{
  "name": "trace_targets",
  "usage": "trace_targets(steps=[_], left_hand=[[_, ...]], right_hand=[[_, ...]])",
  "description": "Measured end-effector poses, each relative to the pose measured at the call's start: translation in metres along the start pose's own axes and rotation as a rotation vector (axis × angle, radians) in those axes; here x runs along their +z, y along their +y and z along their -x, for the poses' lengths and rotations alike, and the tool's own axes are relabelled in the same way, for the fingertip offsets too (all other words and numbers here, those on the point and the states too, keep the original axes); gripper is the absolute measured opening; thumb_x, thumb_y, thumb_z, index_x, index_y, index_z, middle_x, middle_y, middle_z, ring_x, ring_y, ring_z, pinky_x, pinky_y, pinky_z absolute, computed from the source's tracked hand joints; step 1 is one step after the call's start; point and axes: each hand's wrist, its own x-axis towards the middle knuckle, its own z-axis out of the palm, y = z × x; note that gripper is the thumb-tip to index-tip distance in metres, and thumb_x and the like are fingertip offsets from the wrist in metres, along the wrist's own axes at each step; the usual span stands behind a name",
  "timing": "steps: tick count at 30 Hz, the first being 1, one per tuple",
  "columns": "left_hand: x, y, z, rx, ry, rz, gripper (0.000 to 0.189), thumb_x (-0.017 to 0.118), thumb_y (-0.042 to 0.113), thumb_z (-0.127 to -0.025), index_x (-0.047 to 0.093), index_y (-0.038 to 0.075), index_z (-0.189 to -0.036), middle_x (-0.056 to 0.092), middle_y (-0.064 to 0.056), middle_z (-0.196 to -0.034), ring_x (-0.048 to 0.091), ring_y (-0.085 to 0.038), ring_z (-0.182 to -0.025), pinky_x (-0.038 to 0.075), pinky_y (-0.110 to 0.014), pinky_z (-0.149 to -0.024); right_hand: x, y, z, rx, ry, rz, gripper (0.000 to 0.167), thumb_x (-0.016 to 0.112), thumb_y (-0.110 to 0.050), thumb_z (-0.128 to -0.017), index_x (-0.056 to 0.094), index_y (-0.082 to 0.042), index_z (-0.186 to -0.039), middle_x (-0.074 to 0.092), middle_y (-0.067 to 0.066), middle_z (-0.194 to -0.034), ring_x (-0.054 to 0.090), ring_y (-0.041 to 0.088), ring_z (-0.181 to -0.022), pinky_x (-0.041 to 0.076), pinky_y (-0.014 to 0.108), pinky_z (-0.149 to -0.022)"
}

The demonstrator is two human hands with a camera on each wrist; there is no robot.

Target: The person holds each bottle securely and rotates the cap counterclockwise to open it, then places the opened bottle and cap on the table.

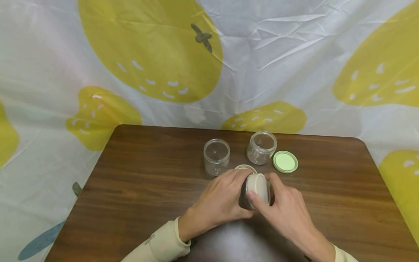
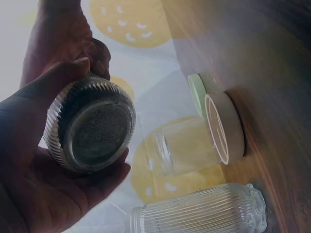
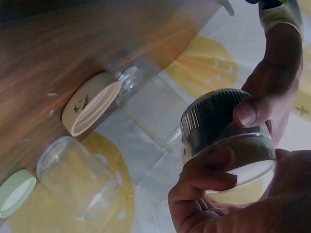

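Above the table, my left hand [image 1: 220, 200] grips the ribbed side of a small clear jar [image 2: 99, 128] that looks dark inside. The jar is tilted, its base turned toward the left wrist camera. On its mouth sits a pale screw lid [image 1: 258, 185], and the fingers and thumb of my right hand [image 1: 288, 211] are curled round it. Just behind the hands, a loose beige lid [image 2: 228, 127] lies on the table, partly hidden in the head view. Whether the held lid is fully seated I cannot tell.
A ribbed clear jar [image 1: 216, 157] stands uncovered behind my left hand. Farther back is a smooth clear jar [image 1: 262, 148], also uncovered, with a light green lid [image 1: 285, 162] to its right. The wooden table [image 1: 147, 174] ends at a lemon-print cloth [image 1: 242, 72].
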Motion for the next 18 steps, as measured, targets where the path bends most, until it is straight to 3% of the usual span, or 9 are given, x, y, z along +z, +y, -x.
trace_targets(steps=[7,13,18], left_hand=[[0.002,-0.004,-0.005,0.054,-0.041,0.014,0.082,0.095,0.044,-0.062,0.061,0.01,-0.129,0.073,0.003,-0.114,0.068,-0.012,-0.107,0.056,-0.025,-0.1],[-0.001,-0.009,-0.002,0.012,-0.139,0.111,0.08,0.094,0.045,-0.058,0.066,0.016,-0.128,0.074,0.009,-0.108,0.068,-0.007,-0.096,0.058,-0.021,-0.086],[-0.005,-0.009,0.0,0.002,-0.156,0.132,0.083,0.095,0.045,-0.057,0.066,0.015,-0.129,0.074,0.01,-0.113,0.068,-0.007,-0.099,0.058,-0.022,-0.088]], right_hand=[[0.005,0.007,0.004,-0.036,0.026,-0.07,0.045,0.085,-0.042,-0.084,0.065,-0.024,-0.12,0.056,-0.013,-0.065,0.047,-0.001,-0.057,0.039,0.022,-0.053],[0.011,0.01,0.008,-0.207,0.102,-0.105,0.061,0.09,-0.043,-0.072,0.069,-0.024,-0.126,0.069,-0.014,-0.089,0.054,-0.001,-0.069,0.044,0.018,-0.059],[0.009,0.012,0.006,-0.282,0.099,-0.087,0.067,0.089,-0.047,-0.073,0.068,-0.022,-0.131,0.073,-0.01,-0.097,0.059,0.001,-0.075,0.049,0.019,-0.062]])
